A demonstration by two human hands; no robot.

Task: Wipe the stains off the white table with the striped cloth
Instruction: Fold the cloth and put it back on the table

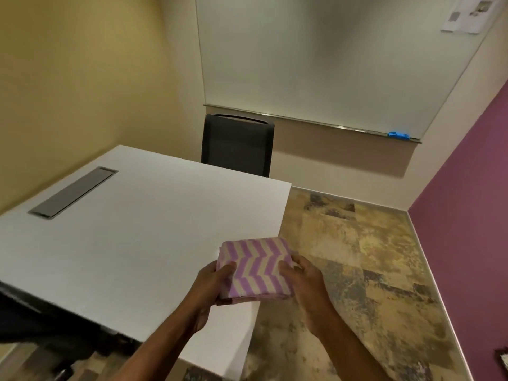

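Low in the middle of the frame, we are holding the striped cloth between both hands. It is folded into a thick square, and purple and cream zigzag stripes are showing on its top face. Our left hand is gripping the cloth's left edge, with the thumb lying on top and the fingers curling underneath. Our right hand is gripping the right edge the same way, its thumb pressing down on the upper face. Both forearms are reaching up from the bottom edge of the frame.

The cloth is sitting over the right-hand edge of the white table, partly over the tabletop and partly over the floor. We cannot tell whether it is touching the surface or hanging just above it. The table is filling the left and centre of the frame, and a grey hatch is lying flush in it towards the left.

Above the table's far edge a dark chair is standing. A whiteboard is hanging on the wall across the upper right, with a blue object resting on its ledge and sheets of paper stuck at its top corner. A yellow wall is filling the upper left and a purple wall is running down the right side.
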